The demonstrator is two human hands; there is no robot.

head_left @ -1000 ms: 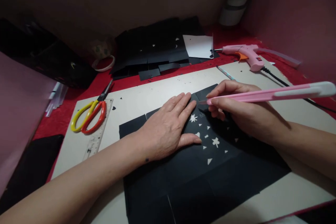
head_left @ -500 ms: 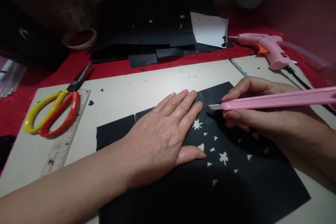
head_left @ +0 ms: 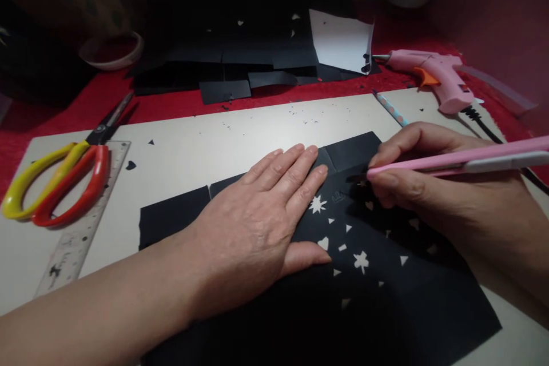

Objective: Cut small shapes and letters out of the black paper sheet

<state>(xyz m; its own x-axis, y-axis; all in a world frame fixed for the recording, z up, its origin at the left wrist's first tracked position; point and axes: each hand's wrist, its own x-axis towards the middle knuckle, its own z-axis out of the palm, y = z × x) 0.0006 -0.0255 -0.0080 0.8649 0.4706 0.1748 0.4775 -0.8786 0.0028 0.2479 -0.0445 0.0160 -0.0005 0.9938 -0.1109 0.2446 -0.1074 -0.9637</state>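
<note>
Seen from above, over both bare forearms: left hand [head_left: 257, 223] spread flat, palm down, fingers close together, pressing on a sheet of black paper [head_left: 386, 297] that lies on a pale cutting board [head_left: 223, 131]. Right hand [head_left: 429, 183] closed in a pen-style pinch around a slim pink craft knife [head_left: 454, 160], tip meeting the paper just beyond the left fingertips, handle running off toward the right edge. Scattered across the sheet between the hands, small cut-out holes showing the pale board beneath: a star [head_left: 318, 204], a heart, a flower shape, several triangles. Judged thin, light and easily creased or torn, so likely to slide on the smooth board unless held down flat near the cut, as the open palm does; probably safest lifted by an uncut edge or corner, away from the pierced area where narrow bridges look weak. Knife judged light and rigid, gripped low near the blade for control; blade itself too small to make out clearly. To the left on the board, scissors [head_left: 55, 183] with one yellow and one red handle, lying partly on a clear ruler [head_left: 81, 234]. Behind the board on a red cloth [head_left: 120, 103], a pile of more black sheets [head_left: 240, 51], a white sheet [head_left: 343, 40] and a pink glue gun [head_left: 433, 74] with its cord trailing right.
</note>
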